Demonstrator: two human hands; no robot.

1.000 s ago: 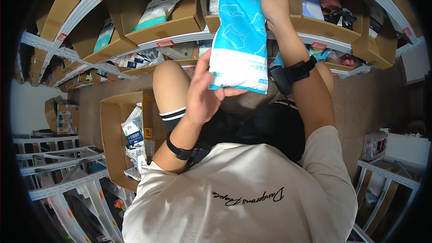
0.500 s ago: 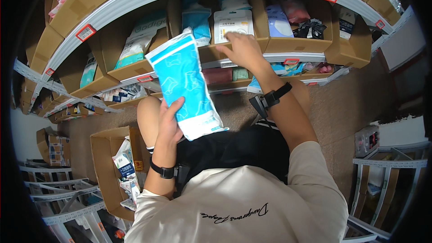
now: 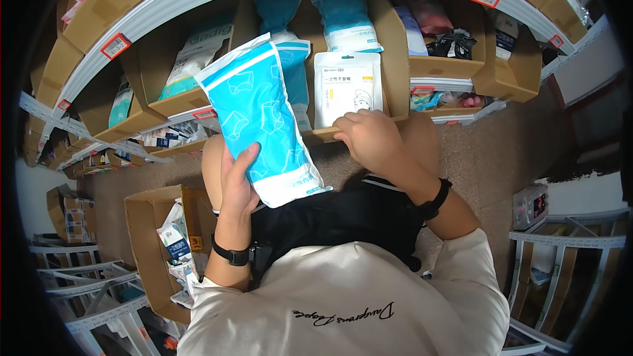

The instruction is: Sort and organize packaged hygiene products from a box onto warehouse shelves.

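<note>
Two hands busy: left hand (image 3: pixel 239 179) wrapped round the lower left edge of a blue-and-white plastic packet (image 3: pixel 245 112), thumb across its printed face; right hand (image 3: pixel 370 138) with fingers bent at the front lip of an open cardboard box (image 3: pixel 393 59), by the bottom of a flat white packet (image 3: pixel 343 92), unclear whether gripping cardboard or packet. Best to steady the cardboard box level, likely prone to tip, jutting past the neighbouring box (image 3: pixel 443 67), and to hold the blue-and-white plastic packet clear of its lip. Left forearm (image 3: pixel 231 232) nearly upright in view, packet leaning leftward above black shorts (image 3: pixel 316 219); right forearm (image 3: pixel 422 186) slanting in from the right, palm down.
</note>
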